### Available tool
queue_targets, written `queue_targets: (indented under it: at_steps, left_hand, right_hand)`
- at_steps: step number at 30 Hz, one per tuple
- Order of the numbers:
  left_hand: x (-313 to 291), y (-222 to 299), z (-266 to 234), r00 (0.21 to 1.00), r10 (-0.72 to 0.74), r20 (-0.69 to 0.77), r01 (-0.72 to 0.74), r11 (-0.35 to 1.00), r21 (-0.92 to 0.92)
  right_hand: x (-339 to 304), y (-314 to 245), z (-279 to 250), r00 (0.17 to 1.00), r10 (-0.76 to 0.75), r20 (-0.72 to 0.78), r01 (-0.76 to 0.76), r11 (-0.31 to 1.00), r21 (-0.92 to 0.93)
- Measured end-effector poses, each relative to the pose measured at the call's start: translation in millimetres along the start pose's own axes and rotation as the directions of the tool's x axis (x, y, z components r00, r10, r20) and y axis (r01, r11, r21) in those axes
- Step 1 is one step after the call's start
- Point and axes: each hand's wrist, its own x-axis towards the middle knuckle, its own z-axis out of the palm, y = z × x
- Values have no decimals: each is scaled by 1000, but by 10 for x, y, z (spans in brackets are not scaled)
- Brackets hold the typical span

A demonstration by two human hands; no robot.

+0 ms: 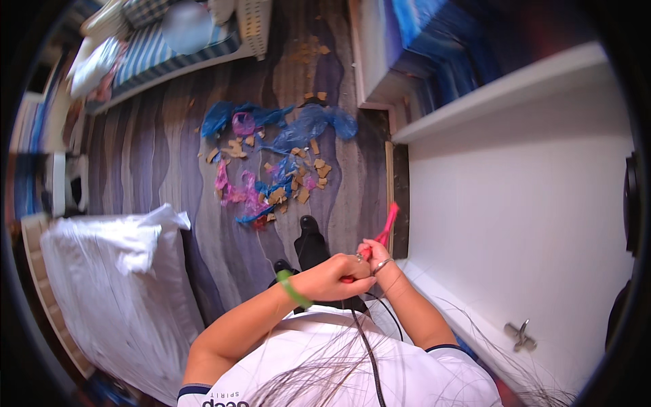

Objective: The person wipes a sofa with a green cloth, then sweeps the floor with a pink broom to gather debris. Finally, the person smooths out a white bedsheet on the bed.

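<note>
My left hand, below a green bangle, is closed around a narrow red-pink thing. Just beyond it, my right hand grips the same red-pink strip, a silver bangle on that wrist. The strip's far end sticks out past my right hand and widens toward its tip; a short bit shows at my left fingers. Its kind cannot be made out. Both hands are close together in front of my white shirt. Ahead on the floor lie crumpled blue plastic bags, pink plastic bags and torn brown cardboard pieces.
To the left stands a bed or bench under a white sheet. A sofa with a blue-striped seat is at the far left. A white door with a metal handle fills the right side. My dark shoes stand on striped flooring.
</note>
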Motion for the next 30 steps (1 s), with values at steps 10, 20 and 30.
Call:
queue_targets:
  at_steps: [10, 20, 30]
  left_hand:
    - [-701, 407, -138, 881, 279, -382, -158, 935, 319]
    - [-1297, -291, 1044, 538, 285, -794, -166, 958, 232]
    - [-1725, 547, 2269, 77, 571, -817, -35, 821, 570]
  right_hand:
    - [86, 657, 1555, 845, 534, -26, -522, 813, -259]
    - [-572, 1431, 1004, 992, -91, -90, -68, 218, -973]
    - [-499, 1897, 1046, 781, 580, -231, -472, 307, -827]
